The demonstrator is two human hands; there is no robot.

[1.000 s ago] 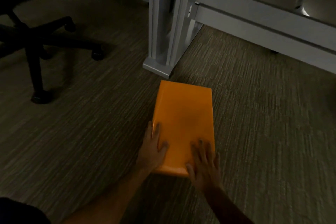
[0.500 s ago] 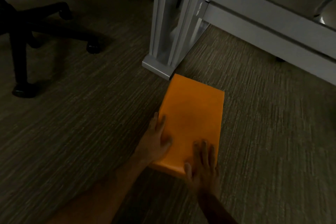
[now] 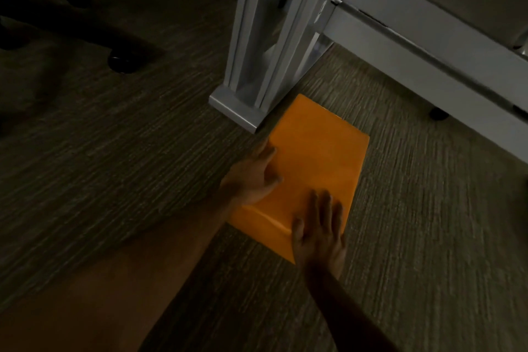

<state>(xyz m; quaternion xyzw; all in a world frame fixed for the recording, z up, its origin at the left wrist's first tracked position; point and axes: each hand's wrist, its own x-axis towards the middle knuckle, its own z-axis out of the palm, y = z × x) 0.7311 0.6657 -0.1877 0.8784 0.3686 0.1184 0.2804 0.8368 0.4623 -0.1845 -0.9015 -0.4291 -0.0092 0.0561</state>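
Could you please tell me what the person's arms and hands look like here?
The left forearm and right forearm are bare as far as the frame's edge, with no sleeve in view. The left hand and right hand are bare too: no glove, and no ring, watch or band shows in the dim light.

The envelope (image 3: 314, 168) lies on the carpet (image 3: 114, 166), its far corner just beside the post (image 3: 251, 88). The left hand (image 3: 251, 177) rests on its left edge, the right hand (image 3: 321, 234) on its near right corner. The chair base (image 3: 85, 23) stands far left.

Striped carpet floor (image 3: 114, 180) — orange envelope (image 3: 317, 163) flat, partition foot (image 3: 237, 107), chair castor (image 3: 121, 61)
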